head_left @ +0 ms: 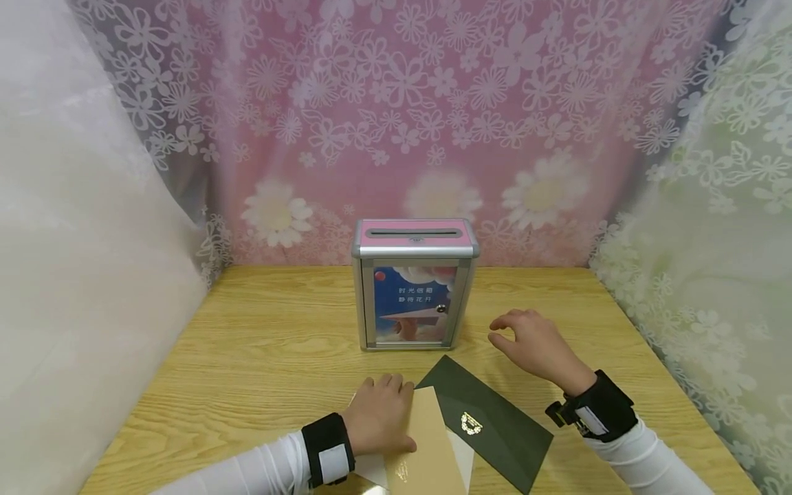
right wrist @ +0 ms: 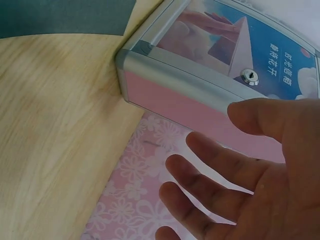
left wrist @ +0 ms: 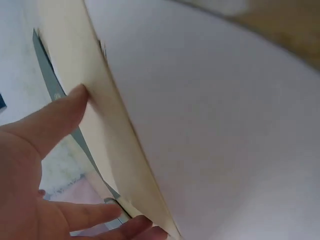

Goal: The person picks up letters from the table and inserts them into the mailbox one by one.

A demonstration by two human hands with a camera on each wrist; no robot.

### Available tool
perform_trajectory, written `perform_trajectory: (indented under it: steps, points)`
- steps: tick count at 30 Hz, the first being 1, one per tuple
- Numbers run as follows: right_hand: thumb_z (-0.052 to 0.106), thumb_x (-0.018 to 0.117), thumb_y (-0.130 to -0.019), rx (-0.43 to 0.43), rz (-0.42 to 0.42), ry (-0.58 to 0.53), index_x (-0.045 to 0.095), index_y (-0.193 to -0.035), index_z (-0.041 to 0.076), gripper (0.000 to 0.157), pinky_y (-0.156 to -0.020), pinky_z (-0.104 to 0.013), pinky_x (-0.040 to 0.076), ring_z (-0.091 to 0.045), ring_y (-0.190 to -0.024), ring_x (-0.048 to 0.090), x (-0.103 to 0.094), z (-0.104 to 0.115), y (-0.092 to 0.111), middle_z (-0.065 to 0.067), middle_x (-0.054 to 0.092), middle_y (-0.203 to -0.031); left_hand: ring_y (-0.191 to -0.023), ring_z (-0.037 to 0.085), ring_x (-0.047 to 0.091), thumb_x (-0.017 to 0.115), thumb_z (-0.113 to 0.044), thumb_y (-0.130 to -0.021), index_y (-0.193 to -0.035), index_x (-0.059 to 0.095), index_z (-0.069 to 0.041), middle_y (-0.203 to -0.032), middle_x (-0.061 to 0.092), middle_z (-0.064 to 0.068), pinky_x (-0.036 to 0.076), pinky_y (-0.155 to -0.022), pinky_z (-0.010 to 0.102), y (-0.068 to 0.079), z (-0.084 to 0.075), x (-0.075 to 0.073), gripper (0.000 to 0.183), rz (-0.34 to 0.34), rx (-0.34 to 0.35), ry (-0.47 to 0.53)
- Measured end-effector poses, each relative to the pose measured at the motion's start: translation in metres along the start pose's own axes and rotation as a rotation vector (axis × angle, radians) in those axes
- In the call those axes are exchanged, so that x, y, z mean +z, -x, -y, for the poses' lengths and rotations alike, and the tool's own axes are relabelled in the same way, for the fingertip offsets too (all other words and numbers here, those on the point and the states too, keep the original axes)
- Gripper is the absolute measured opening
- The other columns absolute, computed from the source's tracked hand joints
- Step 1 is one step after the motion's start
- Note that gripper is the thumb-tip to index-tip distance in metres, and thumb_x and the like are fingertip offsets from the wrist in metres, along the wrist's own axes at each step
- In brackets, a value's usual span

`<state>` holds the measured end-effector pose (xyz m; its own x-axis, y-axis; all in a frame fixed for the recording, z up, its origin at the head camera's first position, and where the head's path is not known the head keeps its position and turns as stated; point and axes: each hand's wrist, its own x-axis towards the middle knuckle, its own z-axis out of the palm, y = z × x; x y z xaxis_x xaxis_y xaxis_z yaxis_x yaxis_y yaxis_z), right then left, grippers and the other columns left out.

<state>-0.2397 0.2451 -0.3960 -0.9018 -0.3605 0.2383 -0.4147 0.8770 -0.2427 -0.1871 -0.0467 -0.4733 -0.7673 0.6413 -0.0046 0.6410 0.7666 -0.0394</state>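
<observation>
In the head view my left hand (head_left: 380,416) rests on a tan envelope (head_left: 427,440) with gold print. White paper (head_left: 460,457) shows beneath that envelope. In the left wrist view the thumb touches the tan envelope (left wrist: 107,135), and the fingers reach toward its end, mostly straight. White paper (left wrist: 200,125) fills the right of that view. A dark green envelope (head_left: 489,426) with a gold emblem lies to the right, partly under the tan one. My right hand (head_left: 538,347) hovers beside the letter box (head_left: 414,295), fingers loosely bent around nothing.
The letter box has a slot (head_left: 413,233) in its pink top and a keyed lock (right wrist: 249,76) on its front door. It stands on a wood-grain table (head_left: 278,344). Behind hangs a pink floral curtain (head_left: 383,124), with pale curtains at both sides.
</observation>
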Motion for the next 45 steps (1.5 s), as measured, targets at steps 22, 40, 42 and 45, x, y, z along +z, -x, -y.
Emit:
perform_trajectory:
  steps: [22, 40, 42, 45]
  points:
    - [0.026, 0.065, -0.089, 0.008, -0.016, -0.025, 0.072, -0.103, 0.013, 0.020, -0.070, -0.054, 0.045, -0.027, -0.091, 0.055, 0.007, 0.004, 0.008, -0.009, 0.067, -0.104, -0.060, 0.013, 0.043, 0.091, -0.040, -0.048, -0.124, 0.054, -0.005, -0.092, 0.040, 0.004, 0.040, -0.047, 0.024, -0.007, 0.018, -0.011, 0.091, -0.131, -0.056, 0.397]
    - [0.037, 0.056, -0.095, -0.113, 0.181, -0.333, 0.058, -0.127, 0.014, 0.039, -0.066, -0.034, 0.052, -0.006, -0.085, 0.056, 0.012, 0.066, 0.005, 0.006, 0.064, -0.096, -0.082, 0.016, 0.042, 0.085, -0.039, -0.061, -0.144, 0.034, 0.002, -0.104, 0.038, 0.005, 0.047, -0.066, 0.026, -0.006, 0.038, -0.072, 0.107, -0.278, -0.098, 0.450]
    - [0.036, 0.056, -0.096, -0.117, 0.222, -0.380, 0.053, -0.132, 0.012, 0.044, -0.067, -0.033, 0.052, -0.006, -0.086, 0.057, 0.015, 0.071, 0.004, 0.006, 0.065, -0.097, -0.082, 0.015, 0.042, 0.085, -0.038, -0.061, -0.145, 0.033, 0.002, -0.104, 0.038, 0.005, 0.048, -0.064, 0.026, -0.006, 0.039, -0.079, 0.106, -0.296, -0.096, 0.457]
    - [0.029, 0.058, -0.096, -0.138, 0.247, -0.443, 0.055, -0.128, 0.014, 0.036, -0.064, -0.031, 0.052, -0.006, -0.078, 0.058, 0.016, 0.077, 0.002, 0.007, 0.066, -0.091, -0.081, 0.015, 0.041, 0.085, -0.038, -0.062, -0.145, 0.033, 0.002, -0.103, 0.038, 0.006, 0.047, -0.062, 0.025, -0.006, 0.040, -0.089, 0.106, -0.325, -0.078, 0.444]
